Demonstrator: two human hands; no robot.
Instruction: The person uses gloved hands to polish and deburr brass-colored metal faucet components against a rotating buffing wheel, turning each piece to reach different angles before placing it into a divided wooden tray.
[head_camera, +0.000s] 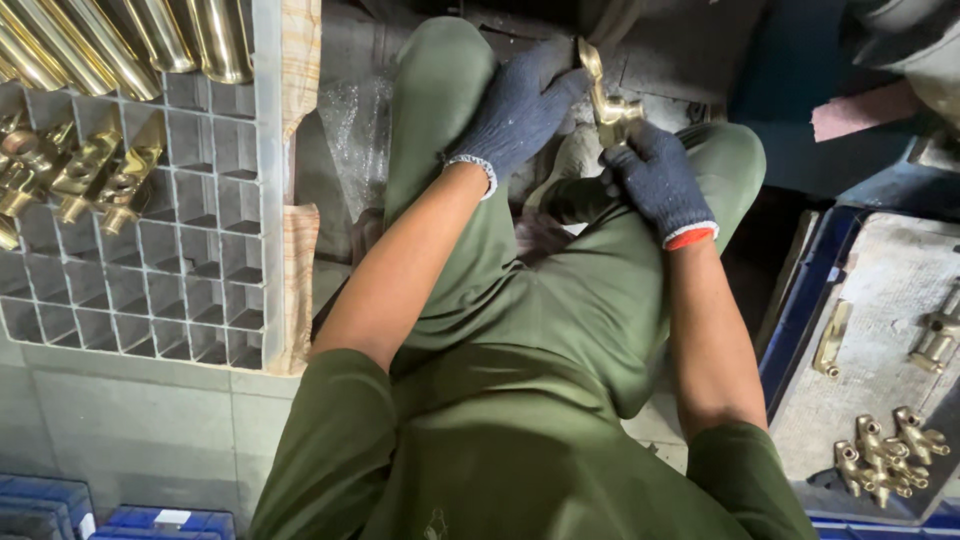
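Observation:
Both my hands wear dark blue knit gloves and meet above my knees, over green trousers. My left hand grips the upper end of a shiny brass tap fitting. My right hand holds the same fitting from below, fingers closed around its lower body. The fitting is angled, with a curved lever at its top end. Its lower part is hidden by my right glove.
A white grid rack at left holds several brass fittings in its cells, with polished brass tubes above. At right a grey board in a blue tray carries more brass fittings. Blue crates sit at bottom left.

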